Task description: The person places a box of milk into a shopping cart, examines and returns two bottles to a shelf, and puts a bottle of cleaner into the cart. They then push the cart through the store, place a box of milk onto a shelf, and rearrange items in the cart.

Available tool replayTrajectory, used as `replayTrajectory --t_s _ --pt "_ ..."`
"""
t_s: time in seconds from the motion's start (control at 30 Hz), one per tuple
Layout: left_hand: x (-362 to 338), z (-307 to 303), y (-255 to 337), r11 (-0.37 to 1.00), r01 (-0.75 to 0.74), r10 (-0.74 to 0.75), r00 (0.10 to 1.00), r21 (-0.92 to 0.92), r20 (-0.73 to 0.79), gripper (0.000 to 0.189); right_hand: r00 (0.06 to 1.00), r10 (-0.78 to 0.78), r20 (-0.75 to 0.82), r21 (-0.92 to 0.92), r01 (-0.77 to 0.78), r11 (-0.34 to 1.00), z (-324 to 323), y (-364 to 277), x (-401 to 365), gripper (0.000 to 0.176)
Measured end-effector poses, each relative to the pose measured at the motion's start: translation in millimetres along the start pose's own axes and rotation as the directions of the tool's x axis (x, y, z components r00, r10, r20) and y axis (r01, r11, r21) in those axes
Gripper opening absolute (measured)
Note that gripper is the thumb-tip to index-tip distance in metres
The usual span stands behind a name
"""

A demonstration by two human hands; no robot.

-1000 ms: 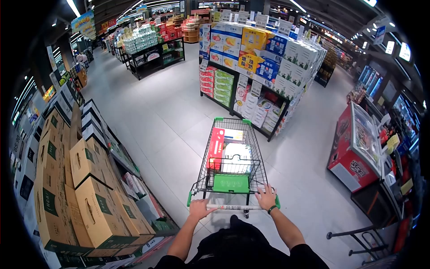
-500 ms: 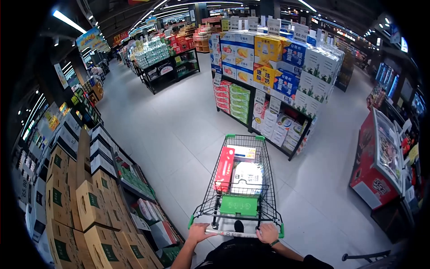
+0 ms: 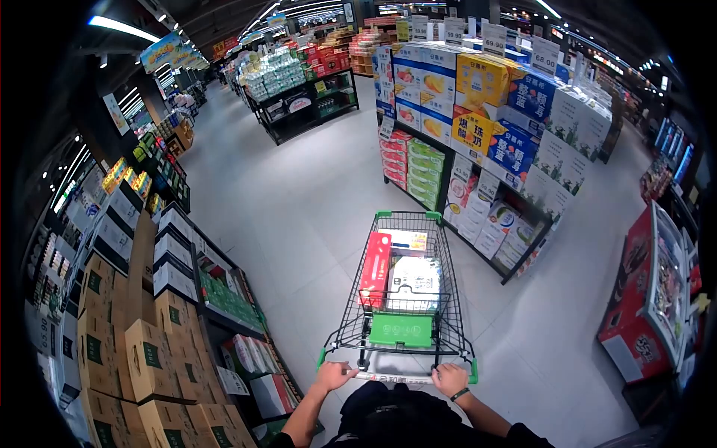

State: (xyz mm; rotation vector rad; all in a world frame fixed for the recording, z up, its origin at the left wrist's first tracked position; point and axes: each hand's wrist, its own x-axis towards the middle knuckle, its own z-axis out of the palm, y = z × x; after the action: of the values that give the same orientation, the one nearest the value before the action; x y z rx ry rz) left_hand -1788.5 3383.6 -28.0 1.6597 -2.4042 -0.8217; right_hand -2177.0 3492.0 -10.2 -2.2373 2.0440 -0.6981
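1 head-worn camera looks forward and down (a wide view, dark at its curved edges), the left hand (image 3: 334, 375) and right hand (image 3: 451, 381) near, the floor (image 3: 276, 198) stretching beyond.

The cart (image 3: 450, 299) is black (its flap (image 3: 401, 329) green), the long box (image 3: 376, 267) red, the stacked cartons (image 3: 151, 362) brown.

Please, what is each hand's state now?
Left hand: holding the shopping cart handlebar near its left end.
Right hand: holding the same handlebar near its right end.
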Motion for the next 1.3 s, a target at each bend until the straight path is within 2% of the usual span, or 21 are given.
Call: replayTrajectory --t_s 0.03,0.1,0.13,0.17,0.23,0.27,0.37,0.43,0.5,0.57,0.63,0.67,0.77,0.9,0.97,1.03,1.1,1.3 --pt "12 0 -5 1.0 -0.004 0.004 1.0 -0.018 -0.006 0.064 1.0 -0.008 0.004 -0.017 0.008 1.0 0 3 13 0.022" --pt "34 -27 5 0.995 0.075 -0.086 0.977 0.064 0.193 0.064 1.0 -0.03 0.003 -0.001 0.03 1.0 2 13 39 0.023" --pt "48 -24 -2 0.995 0.053 -0.066 0.983 0.082 0.17 0.053 0.999 -0.015 0.041 -0.015 0.015 1.0 2 18 51 0.021" --pt "61 -25 -6 0.995 0.056 -0.069 0.984 0.077 0.165 0.053 0.999 -0.022 0.042 -0.018 0.023 1.0 2 22 66 0.021" --pt "84 -33 -7 0.955 -0.024 -0.023 0.988 -0.297 -0.153 0.04 0.993 -0.016 0.113 -0.004 0.017 1.0 4 32 93 0.023" --pt "94 -35 -11 0.953 -0.03 -0.018 0.988 -0.302 -0.155 0.04 0.994 -0.016 0.112 -0.012 0.017 1.0 9 34 103 0.023" --pt "131 -38 5 0.993 0.031 -0.085 0.858 -0.115 -0.507 0.02 0.989 -0.05 0.14 -0.023 0.054 0.998 16 60 146 0.023" --pt "155 -43 15 0.987 0.088 -0.141 0.869 -0.134 -0.474 0.022 0.983 -0.068 0.172 -0.036 0.075 0.997 21 76 178 0.023" --pt "178 -48 13 1.0 0.021 -0.026 0.842 -0.017 -0.539 0.027 0.981 -0.115 0.158 -0.031 0.121 0.992 28 88 206 0.025" --pt "205 -51 7 0.999 0.028 -0.04 0.831 -0.031 -0.555 0.03 0.975 -0.158 0.154 -0.019 0.163 0.986 33 99 236 0.026" --pt "230 -54 1 0.998 0.056 -0.059 0.871 -0.021 -0.487 0.032 0.96 -0.099 0.262 -0.009 0.105 0.994 39 110 266 0.028" --pt "243 -57 -2 0.995 0.094 -0.097 0.888 -0.029 -0.449 0.034 0.958 -0.105 0.268 -0.014 0.113 0.993 40 113 281 0.028" --pt "279 -70 -13 0.994 0.105 -0.109 0.885 -0.034 -0.453 0.035 0.96 -0.098 0.264 -0.014 0.105 0.994 55 119 324 0.029" --pt "331 -88 -26 0.988 0.131 -0.152 0.883 -0.077 -0.445 0.033 0.926 -0.046 0.374 -0.081 0.082 0.993 70 131 383 0.027" --pt "353 -97 -41 0.989 0.119 -0.149 0.88 -0.093 -0.452 0.033 0.953 -0.07 0.294 -0.083 0.099 0.992 80 126 409 0.03" --pt "378 -109 -54 0.989 0.112 -0.146 0.877 -0.101 -0.457 0.032 0.951 -0.098 0.293 -0.048 0.117 0.992 88 127 439 0.03" --pt "401 -123 -64 0.982 0.132 -0.179 0.882 -0.136 -0.436 0.031 0.932 -0.037 0.359 -0.09 0.075 0.993 95 122 466 0.027" --pt "469 -159 -96 0.974 0.186 -0.223 0.88 -0.128 -0.419 0.033 0.95 -0.084 0.302 -0.06 0.107 0.992 122 120 542 0.026"
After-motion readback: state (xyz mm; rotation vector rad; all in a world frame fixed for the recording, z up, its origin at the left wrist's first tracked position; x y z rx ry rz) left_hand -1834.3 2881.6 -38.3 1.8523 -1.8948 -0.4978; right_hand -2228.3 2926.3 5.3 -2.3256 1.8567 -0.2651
